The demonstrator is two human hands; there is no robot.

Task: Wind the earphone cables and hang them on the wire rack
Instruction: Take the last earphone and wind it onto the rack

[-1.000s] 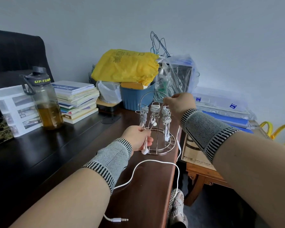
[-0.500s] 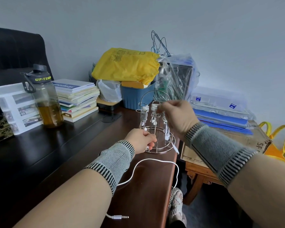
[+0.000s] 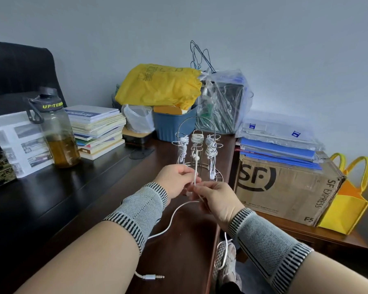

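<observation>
Head view looks down on two forearms in grey knit wrist sleeves meeting over a dark wooden worktop [image 3: 89,187]. Left hand [image 3: 174,179] and right hand [image 3: 217,200] come together just in front of the wire rack [image 3: 197,149], and each grip is narrow, fingers curled and pinching the white earphone cable [image 3: 172,217]. What the fingertips do where they meet is hard to make out, and the earbuds of this cable are hidden inside the hands. From the hands the cable loops down across the worktop, passes under the left forearm, and ends in a metal plug [image 3: 154,277] lying near the front edge; another stretch hangs over the worktop's right edge above a shoe [image 3: 225,259], which is partly cut off. On the rack three wound bundles [image 3: 210,146] hang from its hooks, with earbuds dangling below them. Behind stand a blue bin [image 3: 172,126] under a yellow bag [image 3: 159,85], a clear plastic bag [image 3: 225,102], a stack of books [image 3: 98,128] and a bottle [image 3: 57,132] of amber liquid beside a printed sheet. A black chair [image 3: 19,73] is cut by the left border. To the right, a cardboard box [image 3: 285,187] marked SF carries blue folders [image 3: 278,151], with a yellow tote [image 3: 346,200] beside it. A plain grey wall closes the room.
</observation>
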